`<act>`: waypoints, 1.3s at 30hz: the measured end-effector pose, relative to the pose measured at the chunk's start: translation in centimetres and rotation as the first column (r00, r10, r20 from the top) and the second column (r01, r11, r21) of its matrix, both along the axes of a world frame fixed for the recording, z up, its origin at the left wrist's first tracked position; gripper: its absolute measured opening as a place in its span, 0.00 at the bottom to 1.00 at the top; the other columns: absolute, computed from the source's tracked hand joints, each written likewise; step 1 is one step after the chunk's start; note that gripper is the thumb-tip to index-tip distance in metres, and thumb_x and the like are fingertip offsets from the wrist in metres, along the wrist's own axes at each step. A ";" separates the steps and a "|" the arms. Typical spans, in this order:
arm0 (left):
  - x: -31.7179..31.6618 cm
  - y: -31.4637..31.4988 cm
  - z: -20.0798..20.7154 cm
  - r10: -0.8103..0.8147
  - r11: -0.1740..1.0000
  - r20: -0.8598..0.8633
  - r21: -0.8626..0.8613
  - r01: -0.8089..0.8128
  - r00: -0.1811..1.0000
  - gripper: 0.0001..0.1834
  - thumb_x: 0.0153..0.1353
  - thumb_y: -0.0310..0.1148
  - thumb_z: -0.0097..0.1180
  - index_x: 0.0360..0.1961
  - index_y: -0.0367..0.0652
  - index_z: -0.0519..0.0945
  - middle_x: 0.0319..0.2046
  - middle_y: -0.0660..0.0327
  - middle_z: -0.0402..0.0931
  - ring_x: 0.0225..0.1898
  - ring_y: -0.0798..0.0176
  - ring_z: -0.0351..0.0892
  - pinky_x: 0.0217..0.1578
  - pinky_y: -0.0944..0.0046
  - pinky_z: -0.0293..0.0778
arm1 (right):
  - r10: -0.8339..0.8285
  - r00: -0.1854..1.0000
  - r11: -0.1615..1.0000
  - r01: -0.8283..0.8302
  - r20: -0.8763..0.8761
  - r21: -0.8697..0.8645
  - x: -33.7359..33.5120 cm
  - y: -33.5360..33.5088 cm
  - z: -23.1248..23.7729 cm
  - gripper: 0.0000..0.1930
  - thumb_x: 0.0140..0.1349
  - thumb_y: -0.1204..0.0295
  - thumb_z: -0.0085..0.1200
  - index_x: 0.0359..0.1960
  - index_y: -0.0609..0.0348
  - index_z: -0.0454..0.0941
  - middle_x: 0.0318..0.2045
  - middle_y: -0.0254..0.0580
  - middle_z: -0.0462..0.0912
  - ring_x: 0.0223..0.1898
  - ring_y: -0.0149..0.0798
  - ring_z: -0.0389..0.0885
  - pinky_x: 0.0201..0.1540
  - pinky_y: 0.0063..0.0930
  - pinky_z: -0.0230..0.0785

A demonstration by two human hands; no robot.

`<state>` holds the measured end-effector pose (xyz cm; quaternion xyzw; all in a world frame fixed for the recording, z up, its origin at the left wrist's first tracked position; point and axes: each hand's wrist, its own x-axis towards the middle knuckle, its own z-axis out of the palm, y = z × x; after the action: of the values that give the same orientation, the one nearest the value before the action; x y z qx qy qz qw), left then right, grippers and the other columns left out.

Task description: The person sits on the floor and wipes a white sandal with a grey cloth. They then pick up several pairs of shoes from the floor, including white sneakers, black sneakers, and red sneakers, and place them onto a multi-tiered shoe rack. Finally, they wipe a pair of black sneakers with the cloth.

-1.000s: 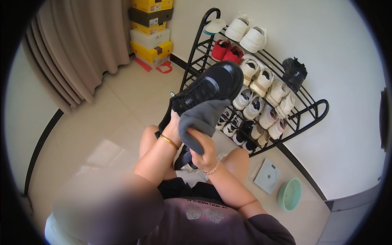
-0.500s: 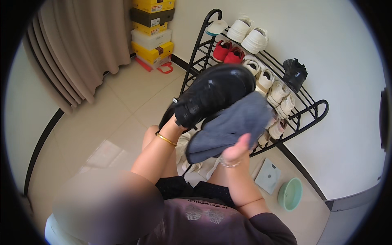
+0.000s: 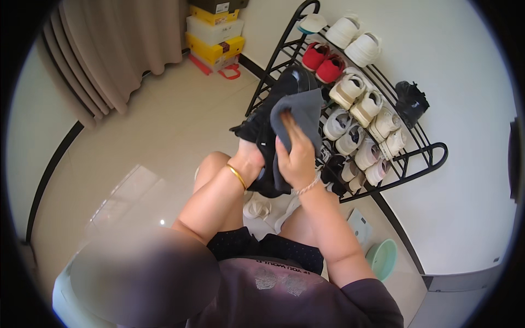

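Observation:
A black boot (image 3: 261, 121) is held up in front of me, toe pointing away and tilted. My left hand (image 3: 250, 156) reaches into its opening and holds it up; a gold bangle is on that wrist, and the fingers are hidden inside. Pressed along the boot's right side is a grey cloth (image 3: 309, 109), draped over part of the upper. My right hand (image 3: 297, 156) grips the cloth, with fingers pushed into its folds and the thumb on the near side.
Beyond the boot stands a black metal shoe rack (image 3: 439, 163) filled with white, red and black shoes. Shoe boxes (image 3: 219, 33) are stacked beside a curtain (image 3: 117, 49). White shoes (image 3: 257, 208) lie on the floor by my legs. A green basin (image 3: 389, 257) and a flat scale (image 3: 359, 225) sit at right.
The boot has turned and its toe has swung left. My right hand has moved left and brought the cloth from loose beside the boot onto its side. The view has shifted slightly.

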<state>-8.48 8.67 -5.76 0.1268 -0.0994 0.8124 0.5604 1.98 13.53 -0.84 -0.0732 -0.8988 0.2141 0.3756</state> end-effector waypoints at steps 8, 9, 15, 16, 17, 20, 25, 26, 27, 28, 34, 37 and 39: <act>-3.0 -1.0 -0.6 -0.018 0.998 0.216 -0.053 0.031 0.976 0.20 0.62 0.35 0.39 0.53 0.40 0.68 0.53 0.55 0.68 0.53 0.56 0.66 0.59 0.59 0.58 | 0.133 0.986 0.977 -0.114 0.101 -0.182 3.4 -6.4 -3.7 0.19 0.55 0.73 0.46 0.48 0.73 0.68 0.44 0.62 0.73 0.46 0.58 0.72 0.50 0.37 0.64; -3.1 -1.3 -0.2 0.049 0.992 0.227 -0.126 -0.021 0.973 0.20 0.62 0.35 0.39 0.54 0.40 0.68 0.53 0.55 0.68 0.53 0.56 0.66 0.59 0.58 0.57 | 0.121 0.983 0.984 -0.101 0.138 -0.147 3.6 -6.6 -4.6 0.20 0.55 0.73 0.46 0.49 0.73 0.67 0.44 0.63 0.72 0.46 0.58 0.72 0.50 0.37 0.63; -2.9 0.5 -1.5 0.167 0.934 -0.095 0.333 -0.127 0.981 0.21 0.64 0.31 0.33 0.58 0.39 0.61 0.57 0.59 0.62 0.57 0.62 0.60 0.61 0.68 0.52 | -0.091 0.995 0.985 0.083 -0.045 -0.150 1.1 -4.8 -3.8 0.24 0.59 0.68 0.45 0.53 0.77 0.61 0.51 0.67 0.66 0.51 0.62 0.66 0.56 0.41 0.57; -2.7 0.3 -1.3 0.194 0.955 -0.097 0.247 -0.165 0.976 0.21 0.63 0.30 0.34 0.57 0.39 0.61 0.57 0.58 0.62 0.57 0.62 0.61 0.60 0.68 0.53 | -0.087 0.994 0.991 0.080 -0.061 -0.109 0.6 -3.6 -3.3 0.25 0.60 0.68 0.44 0.53 0.77 0.60 0.51 0.67 0.65 0.52 0.62 0.65 0.57 0.41 0.55; -2.7 0.2 -1.2 0.220 0.966 -0.101 0.159 -0.203 0.970 0.21 0.63 0.29 0.36 0.57 0.38 0.62 0.57 0.58 0.62 0.56 0.62 0.61 0.60 0.67 0.54 | -0.083 0.994 0.995 0.078 -0.076 -0.068 0.1 -2.5 -2.7 0.25 0.60 0.67 0.44 0.53 0.77 0.60 0.52 0.67 0.64 0.53 0.61 0.64 0.58 0.41 0.53; -2.1 0.6 -1.0 0.131 0.966 -0.014 0.228 -0.124 0.991 0.20 0.63 0.28 0.35 0.57 0.37 0.61 0.58 0.57 0.61 0.57 0.63 0.61 0.60 0.69 0.53 | -0.123 0.988 0.992 0.125 -0.097 0.016 -1.5 -0.3 0.0 0.26 0.60 0.65 0.45 0.54 0.76 0.59 0.54 0.66 0.63 0.55 0.61 0.62 0.60 0.42 0.50; -0.3 0.9 -0.8 -0.039 0.953 0.016 0.301 0.033 0.999 0.19 0.63 0.30 0.37 0.54 0.35 0.65 0.56 0.56 0.64 0.56 0.61 0.63 0.59 0.66 0.56 | -0.102 0.987 0.992 0.111 -0.123 0.066 -3.4 3.7 3.6 0.29 0.60 0.61 0.46 0.55 0.73 0.59 0.54 0.63 0.64 0.54 0.60 0.62 0.57 0.39 0.54; -0.4 0.9 -1.1 -0.035 0.961 0.034 0.274 0.024 0.999 0.19 0.63 0.31 0.38 0.54 0.35 0.65 0.56 0.55 0.64 0.56 0.60 0.63 0.59 0.66 0.56 | -0.093 0.989 0.993 0.101 -0.116 0.060 -3.3 3.8 3.5 0.27 0.60 0.64 0.47 0.55 0.71 0.59 0.53 0.62 0.65 0.55 0.59 0.62 0.58 0.38 0.54; -0.5 0.9 -1.3 -0.027 0.969 0.051 0.248 0.013 0.998 0.19 0.63 0.31 0.38 0.54 0.36 0.66 0.55 0.55 0.65 0.56 0.60 0.64 0.59 0.65 0.57 | -0.093 0.990 0.996 0.094 -0.110 0.002 -3.2 3.7 3.2 0.26 0.60 0.65 0.47 0.55 0.71 0.60 0.53 0.62 0.65 0.55 0.59 0.62 0.58 0.38 0.54; -0.7 0.8 -1.5 -0.018 0.975 0.068 0.223 0.002 0.998 0.19 0.62 0.32 0.38 0.54 0.36 0.66 0.55 0.55 0.65 0.55 0.60 0.64 0.59 0.65 0.57 | -0.092 0.990 0.995 0.087 -0.104 -0.056 -3.0 3.4 2.6 0.25 0.60 0.66 0.47 0.55 0.71 0.60 0.53 0.63 0.65 0.55 0.59 0.62 0.58 0.38 0.54; -2.6 1.0 -1.4 0.149 0.955 0.043 0.255 -0.155 0.988 0.21 0.62 0.32 0.37 0.55 0.38 0.64 0.57 0.56 0.63 0.57 0.60 0.61 0.60 0.65 0.55 | -0.129 0.991 0.971 0.132 0.029 -0.200 0.7 -0.7 -4.0 0.19 0.58 0.75 0.44 0.52 0.68 0.64 0.39 0.62 0.76 0.42 0.58 0.75 0.45 0.35 0.67; -2.5 0.8 -1.5 0.233 0.957 0.028 0.173 -0.234 0.972 0.21 0.62 0.33 0.35 0.56 0.38 0.63 0.57 0.56 0.62 0.57 0.61 0.61 0.59 0.66 0.55 | -0.123 0.991 0.968 0.130 0.044 -0.215 3.1 -3.3 -8.0 0.18 0.58 0.75 0.43 0.51 0.68 0.64 0.41 0.63 0.74 0.43 0.60 0.73 0.45 0.36 0.66; -2.6 0.5 -1.4 0.293 0.949 0.013 0.120 -0.293 0.956 0.22 0.61 0.33 0.34 0.56 0.39 0.63 0.57 0.56 0.61 0.58 0.62 0.60 0.59 0.67 0.55 | -0.114 0.993 0.979 0.118 0.029 -0.169 4.0 -4.0 -9.1 0.17 0.59 0.74 0.44 0.50 0.69 0.65 0.42 0.61 0.74 0.43 0.58 0.73 0.45 0.35 0.65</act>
<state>-11.05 9.21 -7.16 0.1756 -0.1269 0.8788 0.4251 5.97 9.51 -9.91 -0.1594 -0.8749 0.2671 0.3712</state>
